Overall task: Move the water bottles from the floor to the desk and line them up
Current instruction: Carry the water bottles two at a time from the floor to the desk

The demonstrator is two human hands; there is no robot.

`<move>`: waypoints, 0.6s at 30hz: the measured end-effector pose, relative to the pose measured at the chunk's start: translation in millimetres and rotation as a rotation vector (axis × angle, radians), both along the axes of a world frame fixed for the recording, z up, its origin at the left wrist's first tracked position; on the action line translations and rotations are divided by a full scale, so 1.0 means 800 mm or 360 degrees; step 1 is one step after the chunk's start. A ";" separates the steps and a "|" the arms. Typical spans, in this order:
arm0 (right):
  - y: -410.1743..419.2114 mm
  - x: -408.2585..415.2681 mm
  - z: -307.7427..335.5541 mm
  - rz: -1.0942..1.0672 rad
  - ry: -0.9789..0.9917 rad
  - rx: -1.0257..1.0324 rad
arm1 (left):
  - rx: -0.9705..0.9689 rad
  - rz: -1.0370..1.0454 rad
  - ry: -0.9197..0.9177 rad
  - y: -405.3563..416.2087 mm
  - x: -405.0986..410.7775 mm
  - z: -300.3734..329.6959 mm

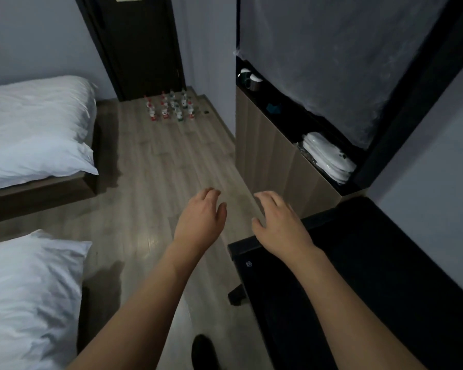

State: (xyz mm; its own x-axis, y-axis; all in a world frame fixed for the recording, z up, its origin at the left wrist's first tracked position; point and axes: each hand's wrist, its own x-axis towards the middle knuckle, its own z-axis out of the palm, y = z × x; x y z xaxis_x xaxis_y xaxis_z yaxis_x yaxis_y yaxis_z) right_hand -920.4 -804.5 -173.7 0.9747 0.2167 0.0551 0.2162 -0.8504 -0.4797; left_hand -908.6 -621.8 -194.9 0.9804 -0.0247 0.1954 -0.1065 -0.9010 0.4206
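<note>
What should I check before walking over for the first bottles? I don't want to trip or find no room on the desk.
1. Both hands free: ok. The left hand and right hand are open and hold nothing.
2. Bottles upright: ok. The water bottles stand clustered on the floor by the dark door.
3. Path clear: ok. Bare floor runs between the bed and the wooden cabinet.
4. Small dark object beside the bottles: cannot tell what it is.
5. Room on the dark desk: ok for the part in view; the rest is out of view.
</note>
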 end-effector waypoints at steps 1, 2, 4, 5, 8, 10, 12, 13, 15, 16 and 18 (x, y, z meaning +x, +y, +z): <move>0.017 0.017 -0.002 0.0008 -0.0003 -0.0010 | -0.0004 0.0007 0.0003 0.017 0.015 -0.003; 0.034 0.034 -0.003 0.0011 0.0002 -0.0022 | -0.0008 0.0011 0.0012 0.034 0.030 -0.004; 0.068 0.068 -0.003 0.0025 0.0020 -0.0035 | -0.0004 0.0022 0.0033 0.071 0.061 -0.005; 0.086 0.084 -0.002 0.0038 0.0032 -0.0038 | 0.0005 0.0034 0.0041 0.090 0.076 -0.004; 0.134 0.128 0.004 0.0078 0.0017 -0.0051 | 0.0020 0.0067 0.0049 0.143 0.119 0.004; 0.162 0.156 0.010 0.0105 0.0004 -0.0057 | 0.0004 0.0116 0.0024 0.172 0.144 0.011; 0.185 0.182 0.016 0.0122 0.0006 -0.0082 | -0.0017 0.0165 0.0009 0.196 0.166 0.017; 0.195 0.195 0.018 0.0128 0.0012 -0.0094 | -0.0018 0.0185 0.0012 0.206 0.176 0.019; 0.214 0.222 0.019 0.0144 0.0022 -0.0111 | -0.0008 0.0218 0.0018 0.225 0.200 0.019; 0.222 0.236 0.018 0.0155 0.0025 -0.0116 | -0.0004 0.0235 0.0021 0.233 0.212 0.019; 0.237 0.267 0.014 0.0174 0.0033 -0.0113 | 0.0005 0.0270 0.0028 0.250 0.241 0.015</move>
State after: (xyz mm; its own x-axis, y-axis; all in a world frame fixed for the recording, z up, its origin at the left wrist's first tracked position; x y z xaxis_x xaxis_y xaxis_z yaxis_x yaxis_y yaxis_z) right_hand -706.7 -614.9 -162.2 0.9459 0.3241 0.0158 0.2999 -0.8544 -0.4242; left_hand -716.0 -421.4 -182.6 0.9737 0.1411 0.1786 0.0547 -0.9067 0.4182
